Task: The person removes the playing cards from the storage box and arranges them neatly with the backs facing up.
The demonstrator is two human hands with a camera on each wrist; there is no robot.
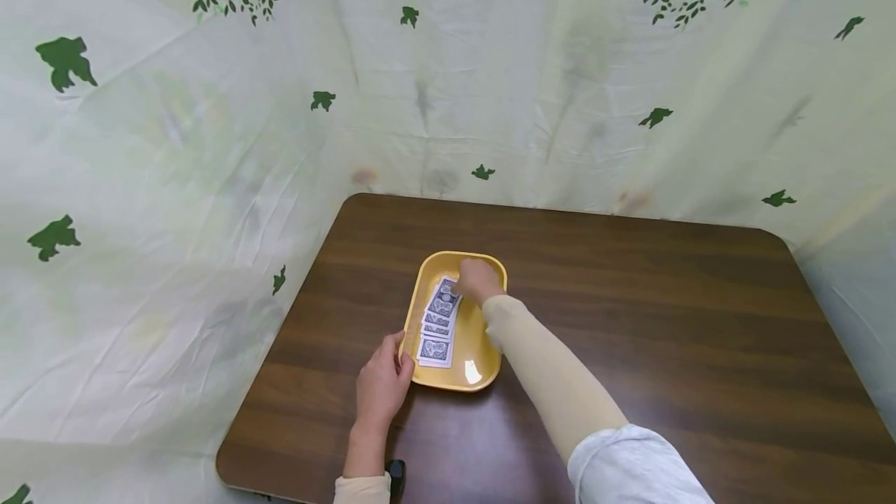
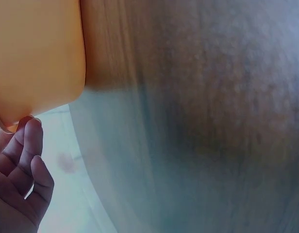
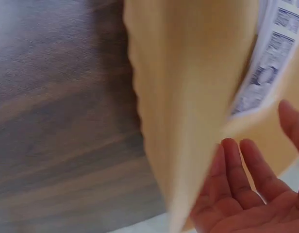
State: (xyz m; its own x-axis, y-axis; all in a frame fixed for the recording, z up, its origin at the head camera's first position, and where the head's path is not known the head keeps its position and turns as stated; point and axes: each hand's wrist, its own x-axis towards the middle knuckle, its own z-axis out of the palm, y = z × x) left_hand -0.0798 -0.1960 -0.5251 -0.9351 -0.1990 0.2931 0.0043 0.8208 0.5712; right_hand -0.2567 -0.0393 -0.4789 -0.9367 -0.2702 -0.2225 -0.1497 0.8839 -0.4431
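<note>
A yellow rectangular tray (image 1: 478, 341) stands near the left part of the table. Inside it lies an overlapping row of playing cards (image 1: 436, 325), blue-patterned backs up, also partly visible in the right wrist view. My left hand (image 1: 381, 379) grips the tray's near left rim, thumb on top; the left wrist view has its fingers (image 2: 34, 138) at the rim from below. My right hand (image 1: 479, 280) is inside the tray's far end, beside the farthest card. In the right wrist view its fingers (image 3: 258, 167) and thumb are apart, with nothing between them.
The brown wood-grain table (image 1: 665, 333) extends widely to the right of the tray. A pale curtain (image 1: 546, 99) printed with green leaves hangs behind and to the left. A dark wristband piece (image 1: 395, 477) shows at the left wrist.
</note>
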